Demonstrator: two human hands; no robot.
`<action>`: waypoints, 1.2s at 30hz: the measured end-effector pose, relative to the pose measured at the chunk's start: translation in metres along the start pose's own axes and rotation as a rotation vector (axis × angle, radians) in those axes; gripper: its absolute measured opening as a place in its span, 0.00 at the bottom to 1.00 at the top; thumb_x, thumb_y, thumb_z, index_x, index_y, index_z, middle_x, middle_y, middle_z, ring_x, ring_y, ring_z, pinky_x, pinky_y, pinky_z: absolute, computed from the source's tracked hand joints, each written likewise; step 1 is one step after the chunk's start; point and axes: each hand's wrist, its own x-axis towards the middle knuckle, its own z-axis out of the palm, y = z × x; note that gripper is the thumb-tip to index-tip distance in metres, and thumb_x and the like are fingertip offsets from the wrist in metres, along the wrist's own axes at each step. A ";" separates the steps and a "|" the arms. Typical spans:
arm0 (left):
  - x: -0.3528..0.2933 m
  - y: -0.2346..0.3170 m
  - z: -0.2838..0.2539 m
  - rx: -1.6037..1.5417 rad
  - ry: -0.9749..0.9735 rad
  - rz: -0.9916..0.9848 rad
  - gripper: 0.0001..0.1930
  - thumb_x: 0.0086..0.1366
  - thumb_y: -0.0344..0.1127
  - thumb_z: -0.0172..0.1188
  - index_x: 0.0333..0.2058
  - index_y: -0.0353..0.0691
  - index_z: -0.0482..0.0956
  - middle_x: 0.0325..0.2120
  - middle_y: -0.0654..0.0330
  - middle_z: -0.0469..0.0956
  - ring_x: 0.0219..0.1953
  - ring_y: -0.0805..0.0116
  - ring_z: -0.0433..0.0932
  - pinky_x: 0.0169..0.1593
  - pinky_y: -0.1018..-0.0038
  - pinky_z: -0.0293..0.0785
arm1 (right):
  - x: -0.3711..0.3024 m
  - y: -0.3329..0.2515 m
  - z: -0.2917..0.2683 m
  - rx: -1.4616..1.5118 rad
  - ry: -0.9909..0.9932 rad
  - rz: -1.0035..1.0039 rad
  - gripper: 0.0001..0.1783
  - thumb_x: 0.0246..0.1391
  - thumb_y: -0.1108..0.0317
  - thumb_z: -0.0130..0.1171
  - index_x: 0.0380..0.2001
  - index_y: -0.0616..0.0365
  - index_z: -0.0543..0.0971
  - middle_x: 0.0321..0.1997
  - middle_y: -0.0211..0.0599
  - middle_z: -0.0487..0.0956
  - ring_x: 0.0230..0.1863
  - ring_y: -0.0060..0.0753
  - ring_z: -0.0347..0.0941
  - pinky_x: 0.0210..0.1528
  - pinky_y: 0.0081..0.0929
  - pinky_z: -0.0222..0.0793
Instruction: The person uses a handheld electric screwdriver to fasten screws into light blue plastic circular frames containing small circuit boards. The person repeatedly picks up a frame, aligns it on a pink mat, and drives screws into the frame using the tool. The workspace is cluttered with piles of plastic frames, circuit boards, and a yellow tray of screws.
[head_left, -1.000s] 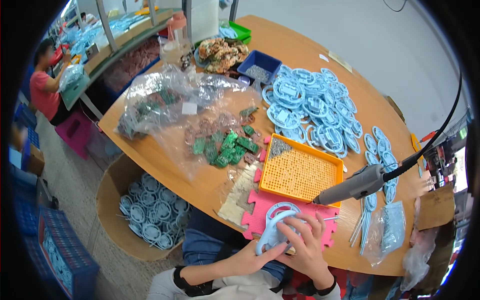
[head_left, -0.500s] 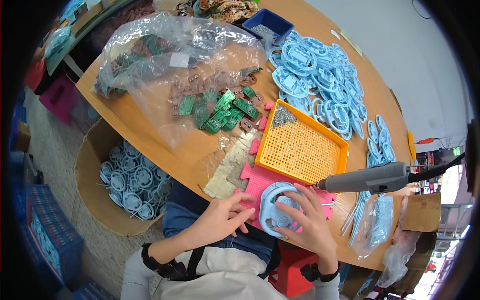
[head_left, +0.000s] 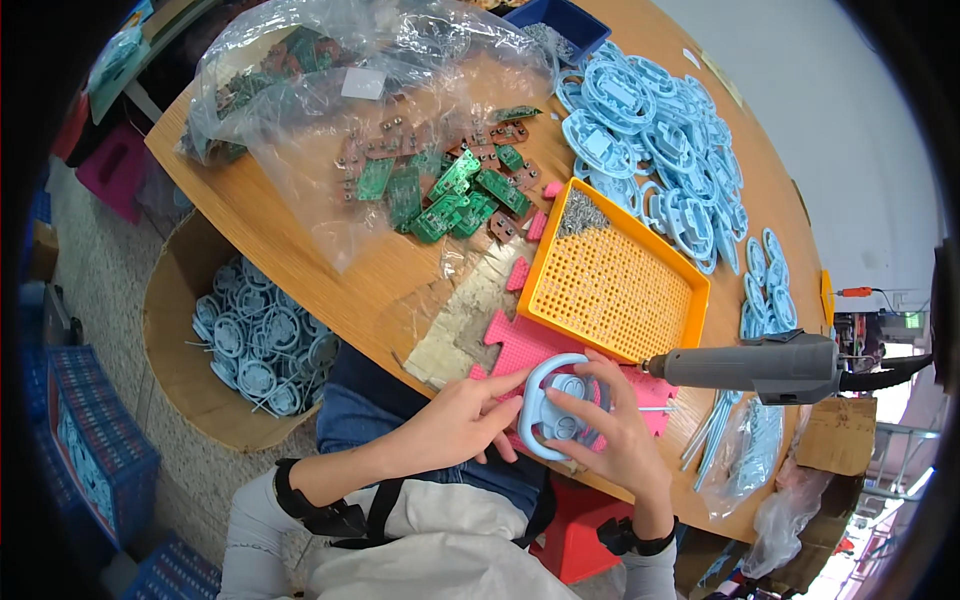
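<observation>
My right hand grips a light blue plastic wheel-shaped part by its right side, thumb and fingers spread across it. The part has an outer ring and a round raised centre, and is tilted above the pink foam mat. My left hand is at the ring's left side, fingers stretched out and apart, with fingertips at or very near the rim; whether they touch it I cannot tell. A grey electric screwdriver lies just beyond my right hand, its tip toward the yellow perforated tray.
Screws fill a corner of the tray. Green circuit boards lie beside a clear plastic bag. Blue parts are heaped at the far right. A cardboard box of blue parts stands left of the table; a blue bin sits at the back.
My left hand has moved right, up to the ring. The part has tilted and turned in my right hand. The whole view has shifted slightly.
</observation>
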 end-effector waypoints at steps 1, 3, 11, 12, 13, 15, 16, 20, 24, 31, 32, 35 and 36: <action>0.002 0.000 0.002 -0.056 0.012 -0.017 0.29 0.68 0.32 0.53 0.65 0.38 0.56 0.26 0.54 0.80 0.27 0.70 0.82 0.28 0.76 0.76 | -0.002 0.001 0.001 0.033 0.004 0.031 0.27 0.39 0.64 0.72 0.48 0.47 0.79 0.61 0.50 0.64 0.64 0.58 0.59 0.64 0.49 0.58; 0.005 0.005 0.005 0.063 -0.019 0.069 0.30 0.66 0.32 0.56 0.64 0.37 0.56 0.28 0.52 0.81 0.29 0.67 0.83 0.30 0.74 0.77 | -0.003 0.001 0.002 -0.021 0.016 0.017 0.31 0.39 0.63 0.72 0.51 0.47 0.77 0.62 0.53 0.61 0.64 0.58 0.59 0.64 0.48 0.58; 0.021 0.005 0.006 0.085 -0.005 0.040 0.31 0.61 0.29 0.61 0.60 0.35 0.58 0.30 0.49 0.81 0.29 0.62 0.83 0.33 0.69 0.77 | 0.009 0.010 0.015 -0.118 0.072 -0.062 0.48 0.38 0.48 0.71 0.61 0.55 0.65 0.63 0.53 0.60 0.59 0.58 0.61 0.59 0.47 0.60; 0.021 0.006 0.006 0.123 0.004 0.027 0.31 0.61 0.29 0.61 0.60 0.35 0.58 0.29 0.48 0.80 0.29 0.61 0.83 0.33 0.68 0.76 | 0.013 0.005 0.017 -0.162 0.075 -0.040 0.49 0.36 0.45 0.70 0.61 0.56 0.66 0.62 0.52 0.61 0.58 0.56 0.62 0.58 0.47 0.61; 0.021 0.006 0.006 0.158 0.014 0.016 0.31 0.60 0.28 0.61 0.60 0.35 0.58 0.29 0.48 0.80 0.28 0.60 0.83 0.34 0.68 0.76 | 0.016 0.002 0.018 -0.208 0.075 -0.019 0.50 0.35 0.42 0.69 0.61 0.57 0.66 0.61 0.51 0.62 0.57 0.55 0.63 0.57 0.47 0.62; 0.022 0.006 0.008 0.209 -0.005 0.038 0.32 0.61 0.26 0.60 0.62 0.34 0.55 0.33 0.49 0.80 0.30 0.63 0.83 0.34 0.70 0.78 | 0.016 0.004 0.026 -0.254 0.148 -0.032 0.51 0.33 0.41 0.68 0.60 0.58 0.67 0.59 0.49 0.64 0.55 0.53 0.64 0.55 0.46 0.63; 0.022 0.008 0.008 0.234 -0.009 0.045 0.33 0.61 0.24 0.59 0.62 0.34 0.54 0.34 0.49 0.79 0.30 0.64 0.83 0.34 0.72 0.79 | 0.016 0.006 0.030 -0.272 0.183 -0.041 0.52 0.32 0.40 0.68 0.60 0.58 0.68 0.58 0.48 0.66 0.54 0.51 0.65 0.54 0.45 0.63; 0.019 0.015 0.006 0.182 -0.025 -0.046 0.33 0.62 0.23 0.57 0.63 0.32 0.53 0.34 0.48 0.79 0.31 0.66 0.82 0.35 0.72 0.79 | 0.016 0.008 0.035 -0.254 0.190 -0.048 0.49 0.32 0.43 0.67 0.58 0.58 0.70 0.57 0.48 0.67 0.55 0.50 0.65 0.55 0.44 0.63; 0.020 0.002 0.008 0.137 0.007 -0.027 0.32 0.61 0.23 0.58 0.62 0.34 0.55 0.31 0.50 0.80 0.29 0.67 0.82 0.33 0.73 0.77 | 0.016 0.008 0.038 -0.230 0.194 -0.032 0.48 0.33 0.42 0.66 0.58 0.57 0.70 0.57 0.47 0.68 0.55 0.49 0.65 0.55 0.43 0.63; 0.033 0.011 0.012 0.118 -0.030 -0.077 0.31 0.60 0.28 0.61 0.61 0.37 0.59 0.31 0.54 0.80 0.26 0.70 0.81 0.29 0.73 0.75 | 0.007 0.017 0.024 0.155 0.214 0.047 0.39 0.47 0.52 0.61 0.60 0.60 0.68 0.60 0.49 0.67 0.59 0.48 0.65 0.58 0.44 0.63; 0.031 0.012 0.010 0.096 -0.046 -0.060 0.31 0.61 0.28 0.61 0.61 0.37 0.59 0.33 0.54 0.80 0.27 0.70 0.81 0.29 0.74 0.75 | -0.001 0.022 0.019 0.358 0.231 0.097 0.36 0.49 0.55 0.60 0.60 0.61 0.67 0.60 0.49 0.68 0.58 0.47 0.66 0.59 0.43 0.64; 0.013 0.016 0.002 0.089 -0.068 0.026 0.30 0.62 0.29 0.60 0.61 0.37 0.59 0.37 0.54 0.80 0.30 0.72 0.81 0.30 0.75 0.76 | -0.024 0.009 -0.007 0.650 0.129 0.365 0.30 0.56 0.65 0.55 0.60 0.63 0.65 0.57 0.48 0.72 0.55 0.45 0.71 0.58 0.38 0.67; 0.006 0.019 0.002 0.095 -0.071 0.060 0.29 0.63 0.29 0.59 0.61 0.37 0.59 0.39 0.54 0.79 0.31 0.72 0.81 0.31 0.75 0.76 | -0.032 0.003 -0.015 0.692 0.067 0.477 0.28 0.58 0.69 0.53 0.61 0.64 0.65 0.56 0.48 0.73 0.54 0.44 0.73 0.57 0.35 0.68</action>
